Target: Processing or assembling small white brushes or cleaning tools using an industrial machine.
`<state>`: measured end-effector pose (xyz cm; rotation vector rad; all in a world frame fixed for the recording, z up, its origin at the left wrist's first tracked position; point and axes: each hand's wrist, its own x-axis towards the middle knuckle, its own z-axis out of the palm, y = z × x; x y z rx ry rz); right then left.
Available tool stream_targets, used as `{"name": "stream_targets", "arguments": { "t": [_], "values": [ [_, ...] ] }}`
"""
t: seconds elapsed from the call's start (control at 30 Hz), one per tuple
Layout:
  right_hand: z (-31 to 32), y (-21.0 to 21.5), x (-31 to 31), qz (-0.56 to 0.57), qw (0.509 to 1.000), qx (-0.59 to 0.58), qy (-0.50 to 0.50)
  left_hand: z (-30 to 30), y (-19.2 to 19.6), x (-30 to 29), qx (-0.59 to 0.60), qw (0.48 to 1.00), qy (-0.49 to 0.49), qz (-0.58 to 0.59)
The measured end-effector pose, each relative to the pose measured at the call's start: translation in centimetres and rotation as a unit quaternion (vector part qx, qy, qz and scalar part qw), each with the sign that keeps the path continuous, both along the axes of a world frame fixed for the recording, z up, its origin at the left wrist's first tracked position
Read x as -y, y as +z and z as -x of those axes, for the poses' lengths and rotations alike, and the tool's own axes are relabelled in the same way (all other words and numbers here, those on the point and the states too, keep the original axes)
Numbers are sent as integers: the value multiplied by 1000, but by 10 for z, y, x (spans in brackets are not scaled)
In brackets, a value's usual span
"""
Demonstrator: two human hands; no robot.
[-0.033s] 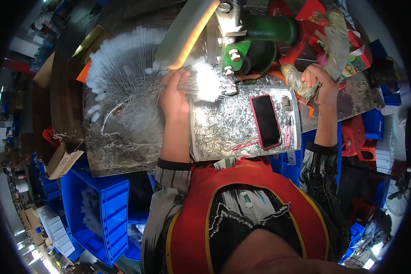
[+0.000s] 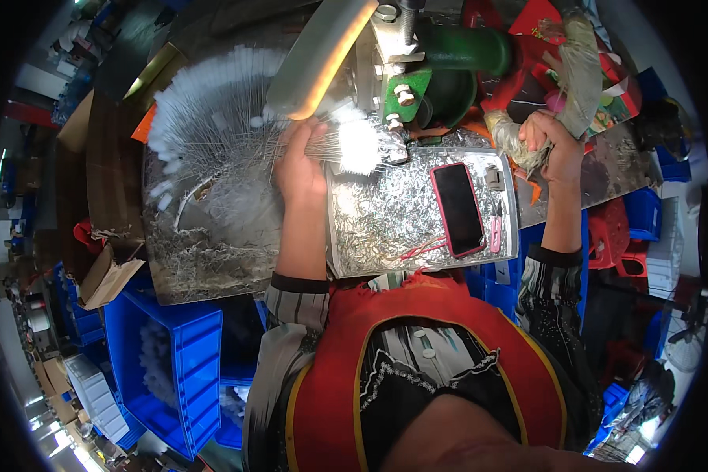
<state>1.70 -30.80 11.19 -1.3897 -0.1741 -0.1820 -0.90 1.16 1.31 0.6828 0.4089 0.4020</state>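
My left hand [image 2: 300,167] is closed around a bunch of thin wire-stemmed brushes [image 2: 358,148]. Their white heads point right, brightly lit, by the metal tooling of a green press [image 2: 468,51]. Fingertips are partly hidden behind the wires. On the right, my right hand [image 2: 557,148] is wrapped round a lever handle [image 2: 580,75] bound in pale, worn wrapping. A large fanned heap of similar white brushes [image 2: 212,94] lies on the bench left of my left hand.
A lit lamp [image 2: 322,59] hangs over the bench. On a foil-covered board [image 2: 385,212] lie a red-edged phone [image 2: 458,211] and pink-handled snips [image 2: 495,232]. A blue bin [image 2: 193,362] stands below left; a torn cardboard box [image 2: 112,279] sits beside the bench.
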Motion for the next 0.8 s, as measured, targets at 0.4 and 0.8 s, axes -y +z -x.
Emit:
{"name": "stream_targets", "arguments": {
  "t": [0.4, 0.8],
  "values": [
    [-10, -42, -3, 32, 990, 139, 7, 1, 3, -1, 12, 999, -44, -16],
    [-1, -1, -2, 3, 999, -33, -26, 15, 8, -6, -40, 984, -135, -108]
  ]
}}
